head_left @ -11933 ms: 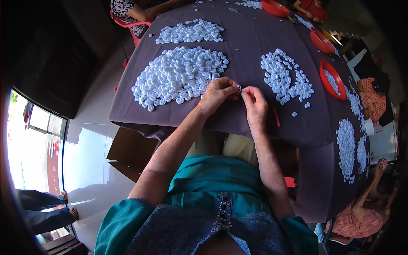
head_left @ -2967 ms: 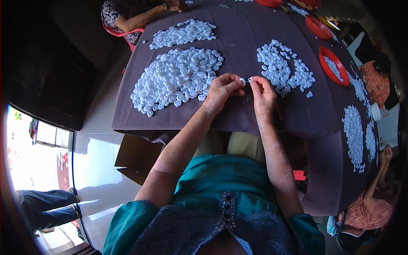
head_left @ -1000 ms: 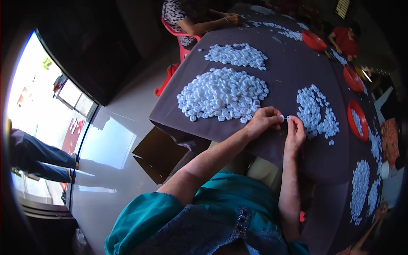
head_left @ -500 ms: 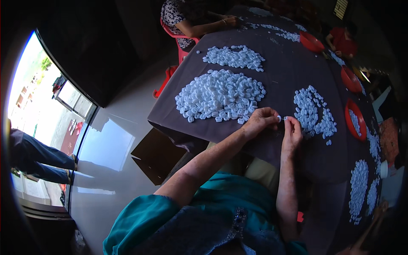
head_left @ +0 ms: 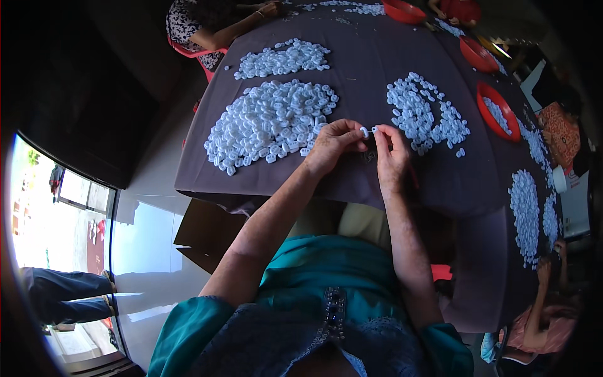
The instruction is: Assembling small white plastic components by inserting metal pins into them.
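My left hand point(head_left: 331, 146) and my right hand point(head_left: 391, 155) meet over the dark table cloth point(head_left: 352, 182), fingertips almost touching. Each pinches a small white plastic piece point(head_left: 369, 131) between thumb and forefinger. A large heap of the same white pieces point(head_left: 270, 122) lies just left of my left hand. A smaller heap point(head_left: 422, 113) lies right of my right hand.
Another white heap point(head_left: 282, 58) sits farther back. Red bowls point(head_left: 496, 108) line the table's right side, with more white heaps point(head_left: 524, 198) near them. Other people sit at the far left corner point(head_left: 213, 25) and the lower right point(head_left: 540, 308). A brown box point(head_left: 204, 232) stands under the table.
The view has swung right, so table and hands sit more centred. My hands stay together over the cloth, still pinching small white pieces.
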